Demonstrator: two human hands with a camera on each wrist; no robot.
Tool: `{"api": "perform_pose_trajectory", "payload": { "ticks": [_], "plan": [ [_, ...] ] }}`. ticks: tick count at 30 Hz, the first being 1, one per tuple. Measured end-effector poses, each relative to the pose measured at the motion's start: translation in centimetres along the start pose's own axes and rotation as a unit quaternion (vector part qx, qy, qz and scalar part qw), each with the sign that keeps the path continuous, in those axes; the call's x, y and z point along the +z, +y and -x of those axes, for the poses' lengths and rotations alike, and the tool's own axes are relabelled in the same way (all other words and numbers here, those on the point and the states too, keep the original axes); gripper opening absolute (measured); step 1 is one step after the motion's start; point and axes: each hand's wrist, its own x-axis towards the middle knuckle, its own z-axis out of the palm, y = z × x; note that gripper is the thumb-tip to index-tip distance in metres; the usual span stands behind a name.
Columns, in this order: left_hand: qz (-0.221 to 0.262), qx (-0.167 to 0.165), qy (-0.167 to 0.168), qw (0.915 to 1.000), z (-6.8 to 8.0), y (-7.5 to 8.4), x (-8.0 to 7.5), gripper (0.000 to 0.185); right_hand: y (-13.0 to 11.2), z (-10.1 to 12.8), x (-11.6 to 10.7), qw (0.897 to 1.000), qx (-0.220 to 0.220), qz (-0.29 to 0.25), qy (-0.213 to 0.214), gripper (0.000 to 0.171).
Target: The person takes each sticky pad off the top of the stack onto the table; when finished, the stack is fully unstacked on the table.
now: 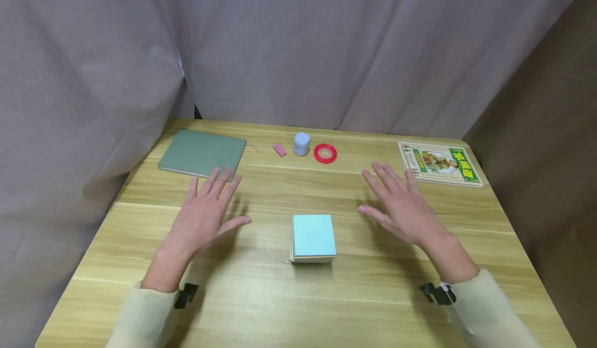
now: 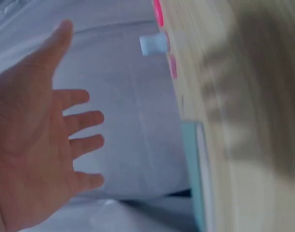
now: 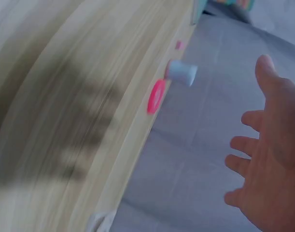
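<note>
A light blue block of note paper (image 1: 313,237) sits in the middle of the wooden table (image 1: 298,306). My left hand (image 1: 205,214) hovers to its left, palm down, fingers spread and holding nothing. My right hand (image 1: 401,205) hovers to its right in the same flat, spread pose, also empty. Neither hand touches the block. The left wrist view shows the left hand (image 2: 36,140) with its open palm, and the right wrist view shows the right hand (image 3: 270,169) likewise; both views are blurred.
At the back lie a green notebook (image 1: 202,153), a pink eraser (image 1: 279,150), a small white-blue jar (image 1: 301,144) and a red tape ring (image 1: 325,153). A green picture book (image 1: 440,163) sits at the back right. Grey curtains enclose the table.
</note>
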Motion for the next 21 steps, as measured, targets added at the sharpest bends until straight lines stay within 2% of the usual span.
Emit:
{"api": "perform_pose_trajectory", "payload": {
  "ticks": [3, 5, 7, 10, 12, 13, 15, 19, 21],
  "plan": [
    [0.096, 0.011, -0.006, 0.9953, -0.2, 1.0, 0.7, 0.091, -1.2, -0.1, -0.3, 0.998, -0.018, -0.057, -0.006, 0.075],
    [0.182, 0.017, -0.017, 0.9829, -0.2, 2.1, 1.4, 0.093, -2.4, -0.1, -0.4, 0.994, -0.034, -0.103, -0.012, 0.073],
    [0.283, 0.018, -0.039, 0.9582, -0.2, 3.4, 2.2, 0.096, -3.8, 0.0, -0.5, 0.988, -0.053, -0.143, -0.021, 0.071],
    [0.404, 0.009, -0.085, 0.9110, -0.3, 5.5, 3.5, 0.105, -5.8, 0.1, -0.2, 0.979, -0.083, -0.183, -0.042, 0.075],
    [0.456, 0.007, -0.109, 0.8830, -0.4, 6.6, 4.2, 0.110, -7.0, 0.1, 0.2, 0.973, -0.106, -0.196, -0.054, 0.081],
    [0.468, 0.008, -0.114, 0.8764, -0.5, 7.1, 4.6, 0.113, -7.4, 0.1, 0.5, 0.971, -0.119, -0.198, -0.058, 0.084],
    [0.478, 0.010, -0.117, 0.8703, -0.5, 7.9, 5.3, 0.116, -8.2, 0.1, 1.0, 0.969, -0.141, -0.195, -0.061, 0.089],
    [0.472, 0.005, -0.105, 0.8753, -0.7, 9.0, 6.2, 0.113, -8.9, 0.0, 1.9, 0.967, -0.169, -0.184, -0.057, 0.090],
    [0.480, 0.002, -0.100, 0.8717, -0.8, 9.4, 6.5, 0.109, -9.0, -0.1, 2.1, 0.967, -0.169, -0.182, -0.056, 0.087]
  ]
}}
